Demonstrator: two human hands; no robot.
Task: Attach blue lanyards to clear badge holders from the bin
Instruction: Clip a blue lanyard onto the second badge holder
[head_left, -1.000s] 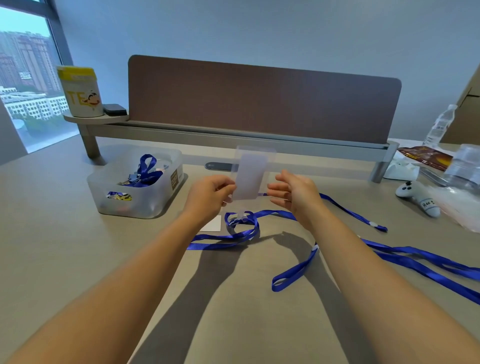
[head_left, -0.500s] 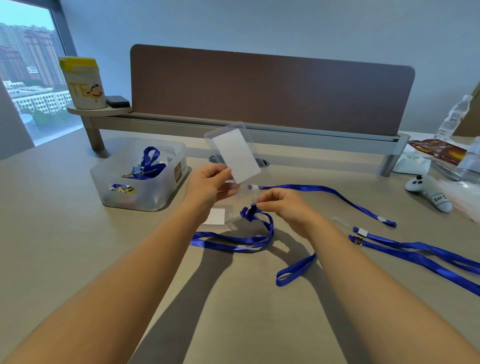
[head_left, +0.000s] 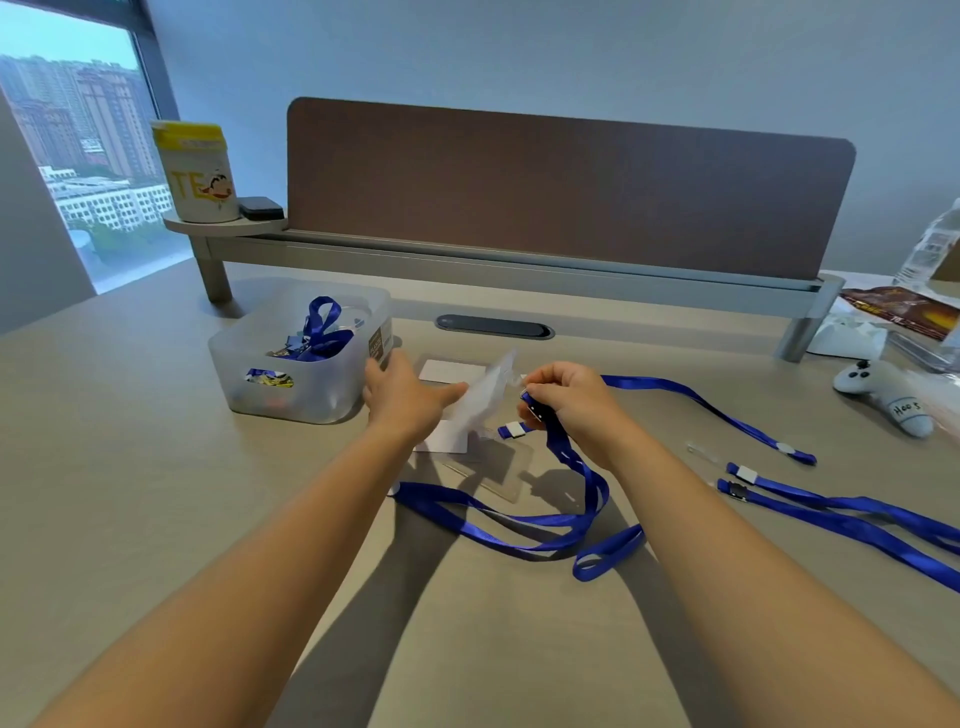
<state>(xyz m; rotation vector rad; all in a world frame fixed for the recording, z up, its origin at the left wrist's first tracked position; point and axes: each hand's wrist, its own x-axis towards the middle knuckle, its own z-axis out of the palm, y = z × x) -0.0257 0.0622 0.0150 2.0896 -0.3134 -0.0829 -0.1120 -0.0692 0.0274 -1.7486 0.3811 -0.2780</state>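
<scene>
Head view: at frame centre, the right hand (head_left: 569, 400) pinches the blue lanyard (head_left: 576, 467) clip beside the blurred clear badge holder (head_left: 480, 400). The left hand (head_left: 402, 397) is spread open just left, near the bin (head_left: 296, 358). Spare lanyards (head_left: 831, 506) lie at right.

1. Two bare forearms enter from the bottom edge of the head camera's view, one from each lower corner, narrowing toward the wrists.
2. No sleeve or cuff shows on either arm; both are uncovered along their whole visible length.
3. The left hand (head_left: 402, 397) carries no ring, watch, band or glove on the parts that show.
4. The right hand (head_left: 566, 396) is likewise bare, with no jewellery or strap at the wrist.
5. Fingernails are too small and blurred to describe.
6. The wide lens makes both forearms look broad near the frame's lower edge and slim at the hands.
</scene>
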